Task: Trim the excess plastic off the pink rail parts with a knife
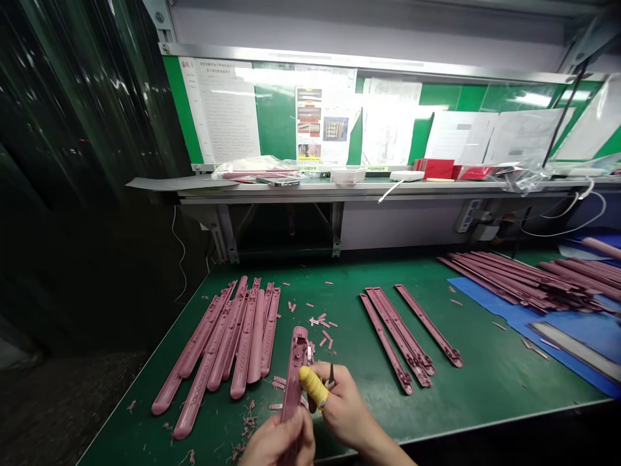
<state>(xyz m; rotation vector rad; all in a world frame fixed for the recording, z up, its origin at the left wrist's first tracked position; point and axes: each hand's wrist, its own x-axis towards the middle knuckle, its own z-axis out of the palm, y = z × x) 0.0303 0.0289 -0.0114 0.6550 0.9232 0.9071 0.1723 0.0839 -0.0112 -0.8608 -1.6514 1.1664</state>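
My left hand [279,439] is closed around the lower end of a long pink plastic shell [295,362], which points away from me with its hollow inner side up. Close against its right edge is my right hand [343,402], with a yellow cover over the thumb. Its fingers are curled around a small tool [331,375], of which only a dark tip shows; its kind I cannot make out. Left of my hands lies a group of similar pink shells [245,340]. Narrower pink strips [400,333] lie apart to the right. Small pink offcuts [324,321] are scattered beyond the held shell.
A green table [334,421] carries everything. Pink shavings [250,421] lie near its front left. At the right, many pink strips [514,278] are piled beside a blue sheet [514,317]. A metal shelf [310,193] with papers behind it spans the back.
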